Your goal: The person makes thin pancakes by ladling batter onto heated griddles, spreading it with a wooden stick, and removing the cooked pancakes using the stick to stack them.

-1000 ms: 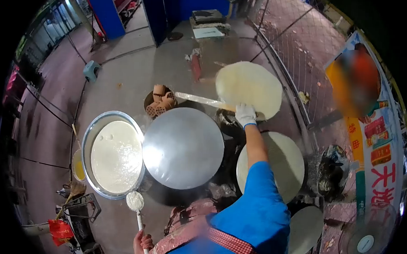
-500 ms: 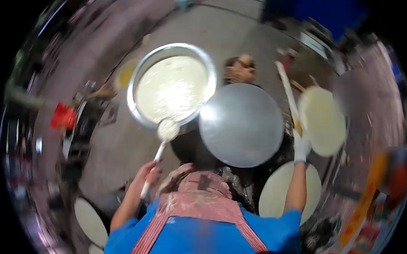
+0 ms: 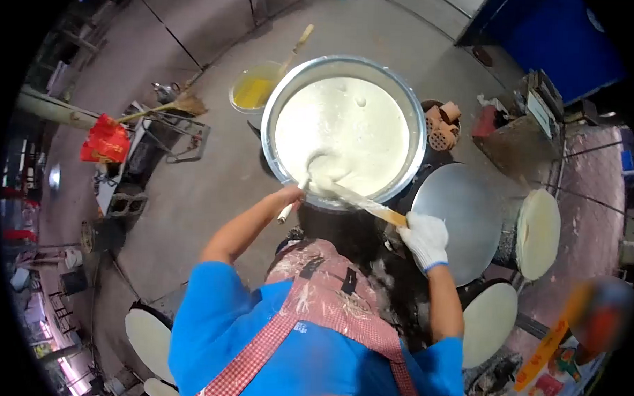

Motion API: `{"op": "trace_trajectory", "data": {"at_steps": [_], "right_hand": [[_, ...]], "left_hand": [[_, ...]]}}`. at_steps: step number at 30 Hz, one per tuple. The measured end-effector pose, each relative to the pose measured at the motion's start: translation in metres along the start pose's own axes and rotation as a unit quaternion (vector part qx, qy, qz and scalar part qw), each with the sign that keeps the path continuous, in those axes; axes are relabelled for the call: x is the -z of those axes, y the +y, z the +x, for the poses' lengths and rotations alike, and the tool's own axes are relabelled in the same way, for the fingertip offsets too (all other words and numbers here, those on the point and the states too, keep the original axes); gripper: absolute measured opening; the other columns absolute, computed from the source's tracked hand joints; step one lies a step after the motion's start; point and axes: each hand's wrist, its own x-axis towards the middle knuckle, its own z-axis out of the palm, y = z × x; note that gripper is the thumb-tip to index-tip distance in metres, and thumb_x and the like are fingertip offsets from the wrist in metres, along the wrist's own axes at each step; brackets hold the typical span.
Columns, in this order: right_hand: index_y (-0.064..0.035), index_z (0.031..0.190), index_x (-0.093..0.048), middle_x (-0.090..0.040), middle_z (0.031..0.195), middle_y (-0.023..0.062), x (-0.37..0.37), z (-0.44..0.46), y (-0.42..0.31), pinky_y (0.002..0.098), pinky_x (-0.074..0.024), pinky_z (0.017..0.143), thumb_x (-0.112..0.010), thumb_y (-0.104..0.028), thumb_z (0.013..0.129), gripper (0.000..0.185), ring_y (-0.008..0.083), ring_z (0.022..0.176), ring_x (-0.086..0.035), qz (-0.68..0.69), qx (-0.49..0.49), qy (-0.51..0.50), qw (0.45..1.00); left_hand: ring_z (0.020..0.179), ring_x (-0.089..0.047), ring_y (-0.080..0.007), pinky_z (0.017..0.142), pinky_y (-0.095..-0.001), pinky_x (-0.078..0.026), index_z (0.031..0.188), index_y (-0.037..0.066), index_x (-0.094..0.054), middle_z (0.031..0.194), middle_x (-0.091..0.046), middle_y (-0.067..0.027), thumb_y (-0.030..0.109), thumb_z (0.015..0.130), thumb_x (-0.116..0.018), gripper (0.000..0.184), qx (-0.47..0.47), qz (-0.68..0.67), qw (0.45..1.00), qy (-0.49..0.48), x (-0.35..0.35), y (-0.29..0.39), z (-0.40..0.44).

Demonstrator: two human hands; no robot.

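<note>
A wide metal pot [image 3: 269, 119] is filled with pale, creamy batter [image 3: 340, 122]. My bare left hand [image 3: 290, 195] is closed around the white handle of a ladle [image 3: 321, 158], whose bowl is over the batter near the pot's front rim. In a white glove, my right hand [image 3: 426, 238] grips a long flat spatula [image 3: 379, 211] by its yellowish wooden part. The spatula's batter-coated blade reaches across the rim to the ladle's bowl; whether the two touch I cannot tell. Just beyond my right hand lies a round grey griddle [image 3: 463, 210].
A bowl of yellow liquid [image 3: 251, 92] with a brush [image 3: 301, 45] stands left of the pot. Pierced clay-coloured cylinders [image 3: 441, 129] are to its right. Round pale sheets [image 3: 539, 237] sit at the right, others [image 3: 490, 326] lower right, and another round pale sheet [image 3: 149, 342] lower left.
The spatula in my right hand has swung from the griddle's right side leftward to the pot. My left hand has brought the ladle over the batter. The view has shifted too.
</note>
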Motion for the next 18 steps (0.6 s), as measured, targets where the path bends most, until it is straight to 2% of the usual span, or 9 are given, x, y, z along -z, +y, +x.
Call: {"op": "trace_trajectory", "data": {"at_steps": [3, 4, 5, 7, 8, 9, 11, 14, 18], "right_hand": [[-0.0072, 0.076, -0.064, -0.062, 0.077, 0.0207, -0.038, -0.009, -0.008, 0.0428, -0.048, 0.067, -0.054, -0.042, 0.075, 0.037, 0.0359, 0.076, -0.061, 0.092, -0.116, -0.008, 0.989], [-0.0067, 0.076, -0.064, -0.062, 0.077, 0.0217, -0.06, -0.011, -0.02, 0.0432, -0.0477, 0.067, -0.055, -0.045, 0.075, 0.04, 0.0367, 0.076, -0.061, 0.111, -0.141, -0.026, 0.983], [-0.0061, 0.077, -0.064, -0.061, 0.076, 0.0227, -0.082, -0.017, -0.036, 0.0435, -0.0473, 0.067, -0.055, -0.048, 0.075, 0.043, 0.0376, 0.076, -0.06, 0.131, -0.164, -0.042, 0.977], [-0.0053, 0.081, -0.063, -0.062, 0.074, 0.0197, -0.104, -0.038, -0.064, 0.0443, -0.046, 0.066, -0.056, -0.05, 0.075, 0.046, 0.0368, 0.074, -0.06, 0.178, -0.182, -0.047, 0.966], [-0.0055, 0.083, -0.064, -0.062, 0.074, 0.0196, -0.108, -0.053, -0.074, 0.0446, -0.0458, 0.066, -0.055, -0.05, 0.076, 0.046, 0.0369, 0.075, -0.06, 0.193, -0.2, -0.035, 0.96], [-0.0057, 0.084, -0.064, -0.062, 0.074, 0.0196, -0.109, -0.068, -0.083, 0.0449, -0.0455, 0.067, -0.054, -0.05, 0.077, 0.046, 0.0369, 0.075, -0.06, 0.209, -0.216, -0.021, 0.953], [-0.0067, 0.086, -0.064, -0.062, 0.074, 0.0181, -0.098, -0.084, -0.093, 0.0427, -0.0462, 0.064, -0.059, -0.044, 0.077, 0.038, 0.0349, 0.073, -0.061, 0.218, -0.22, 0.069, 0.948], [-0.0057, 0.087, -0.064, -0.062, 0.071, 0.0159, -0.041, -0.1, -0.103, 0.0407, -0.0464, 0.059, -0.064, -0.036, 0.076, 0.032, 0.0319, 0.065, -0.061, 0.23, -0.193, 0.223, 0.927], [-0.0064, 0.08, -0.063, -0.061, 0.068, 0.0132, 0.022, -0.09, -0.073, 0.0389, -0.0452, 0.052, -0.068, -0.027, 0.074, 0.022, 0.0297, 0.058, -0.058, 0.204, -0.097, 0.44, 0.869]], "left_hand": [[0.028, -0.039, -0.0153, 0.026, -0.0287, -0.032, 0.104, -0.001, -0.04, 0.046, -0.037, -0.004, 0.007, 0.084, -0.043, 0.022, -0.07, 0.173, 0.982, -0.022, 0.006, -0.001, 0.0], [0.027, -0.04, -0.0169, 0.026, -0.0302, -0.033, 0.107, -0.005, -0.038, 0.043, -0.037, -0.0054, 0.008, 0.085, -0.042, 0.026, -0.092, 0.127, 0.986, -0.054, 0.003, 0.005, -0.014], [0.027, -0.037, -0.016, 0.026, -0.0305, -0.032, 0.099, -0.003, -0.04, 0.043, -0.036, -0.0034, 0.012, 0.087, -0.044, 0.02, 0.001, 0.003, 0.996, -0.09, 0.001, 0.014, -0.019], [0.029, -0.034, -0.0148, 0.026, -0.0303, -0.03, 0.086, 0.002, -0.04, 0.044, -0.035, -0.0014, 0.017, 0.088, -0.047, 0.016, 0.179, -0.183, 0.958, -0.125, -0.005, 0.031, -0.03], [0.03, -0.032, -0.014, 0.027, -0.0296, -0.029, 0.075, 0.008, -0.037, 0.045, -0.033, 0.0002, 0.02, 0.089, -0.048, 0.022, 0.151, -0.16, 0.971, -0.093, -0.015, 0.046, -0.058], [0.032, -0.033, -0.0103, 0.026, -0.0255, -0.028, 0.072, 0.008, -0.038, 0.045, -0.033, 0.0015, 0.021, 0.089, -0.049, 0.024, 0.164, -0.246, 0.953, -0.063, -0.024, 0.07, -0.105], [0.033, -0.031, -0.005, 0.025, -0.0196, -0.025, 0.073, 0.009, -0.037, 0.047, -0.033, 0.0029, 0.021, 0.089, -0.051, 0.025, 0.141, -0.296, 0.929, -0.174, -0.014, 0.09, -0.139], [0.036, -0.026, -0.0002, 0.024, -0.0134, -0.021, 0.079, 0.012, -0.038, 0.05, -0.03, 0.0054, 0.02, 0.089, -0.052, 0.019, 0.087, -0.319, 0.917, -0.224, -0.014, 0.144, -0.227], [0.038, -0.022, 0.0011, 0.024, -0.0117, -0.02, 0.086, 0.018, -0.039, 0.054, -0.026, 0.0072, 0.019, 0.091, -0.05, 0.011, -0.109, -0.222, 0.935, -0.252, -0.026, 0.204, -0.345]]}}
